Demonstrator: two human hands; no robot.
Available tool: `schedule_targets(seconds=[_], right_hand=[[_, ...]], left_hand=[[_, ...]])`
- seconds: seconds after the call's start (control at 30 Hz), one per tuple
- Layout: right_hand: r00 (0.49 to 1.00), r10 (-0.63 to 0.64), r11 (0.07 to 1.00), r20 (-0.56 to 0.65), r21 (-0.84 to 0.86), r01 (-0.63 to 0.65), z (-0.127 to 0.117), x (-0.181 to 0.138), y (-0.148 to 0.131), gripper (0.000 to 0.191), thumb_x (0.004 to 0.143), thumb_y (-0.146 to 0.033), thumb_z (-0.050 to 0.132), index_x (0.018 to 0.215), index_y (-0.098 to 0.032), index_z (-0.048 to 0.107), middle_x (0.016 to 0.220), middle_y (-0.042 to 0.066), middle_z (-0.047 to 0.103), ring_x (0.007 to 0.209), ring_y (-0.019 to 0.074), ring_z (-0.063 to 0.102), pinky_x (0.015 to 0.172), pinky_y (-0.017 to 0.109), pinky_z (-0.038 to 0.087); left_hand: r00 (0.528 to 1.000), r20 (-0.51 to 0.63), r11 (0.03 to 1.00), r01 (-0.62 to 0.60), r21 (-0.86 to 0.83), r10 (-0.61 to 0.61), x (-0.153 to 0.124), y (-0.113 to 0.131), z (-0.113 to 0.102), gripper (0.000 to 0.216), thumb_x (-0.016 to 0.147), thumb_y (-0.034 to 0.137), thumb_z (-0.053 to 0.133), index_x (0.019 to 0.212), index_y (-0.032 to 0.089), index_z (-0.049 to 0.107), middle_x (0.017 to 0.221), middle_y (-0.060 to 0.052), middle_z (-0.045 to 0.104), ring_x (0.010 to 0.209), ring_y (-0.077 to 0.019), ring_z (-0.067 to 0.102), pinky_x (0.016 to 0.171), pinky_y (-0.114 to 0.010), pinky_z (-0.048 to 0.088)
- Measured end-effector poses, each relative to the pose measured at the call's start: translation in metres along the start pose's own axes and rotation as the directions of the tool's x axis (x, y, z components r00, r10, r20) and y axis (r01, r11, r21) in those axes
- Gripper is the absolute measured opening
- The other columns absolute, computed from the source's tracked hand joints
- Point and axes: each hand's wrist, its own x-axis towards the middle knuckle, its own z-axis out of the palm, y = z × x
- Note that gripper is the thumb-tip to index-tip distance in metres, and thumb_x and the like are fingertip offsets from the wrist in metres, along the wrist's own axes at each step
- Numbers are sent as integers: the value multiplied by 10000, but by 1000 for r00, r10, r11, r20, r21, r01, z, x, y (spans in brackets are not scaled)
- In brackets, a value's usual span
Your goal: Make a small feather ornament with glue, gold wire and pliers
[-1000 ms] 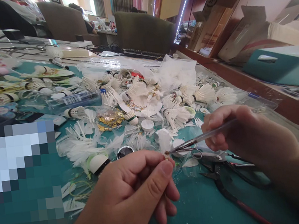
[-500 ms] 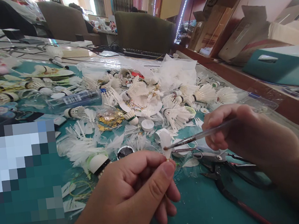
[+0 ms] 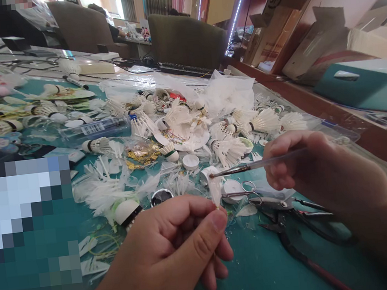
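Note:
My left hand [image 3: 177,249] pinches a small white feather [image 3: 215,190] by its quill between thumb and forefinger, holding it upright over the teal mat. My right hand [image 3: 308,169] grips a thin clear-handled paintbrush [image 3: 258,164]. The brush's dark tip rests at the upper part of the feather's vane. Both hands hover low above the table, near its front.
Shuttlecocks [image 3: 229,148], loose feathers [image 3: 108,192] and cork caps [image 3: 191,161] litter the teal mat [image 3: 259,268]. Scissors [image 3: 251,193] and black pliers [image 3: 295,240] lie under my right hand. A clear tube [image 3: 97,128] lies to the left. Cardboard boxes [image 3: 311,43] stand at the right.
The brush tip has risen from the feather's base near my left fingertips up to its upper part. My left hand has stayed in place.

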Motion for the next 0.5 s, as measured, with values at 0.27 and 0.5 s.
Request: schedule_targets(seconds=[0.27,0.5], right_hand=[[996,-59,995,70,-80,65,-1,-2,0,361,1006,-576,792,979,-237,914,673,46,760,661,156,726,634,215,636],[998,-55,998,-25,-35,54,1,1,-2,277,928,-539,892,984,-269,921,739,27,792,586,120,675,635,218,644]], left_hand=[[1000,-1,1000,12,-22,-12,-1,2,1,275,832,397,975,703,208,824,574,34,759,438,-29,580,452,-84,437],[1000,-8,1000,13,-11,-13,-1,2,2,294,828,408,966,678,211,808,577,30,758,437,-40,566,459,-109,457]])
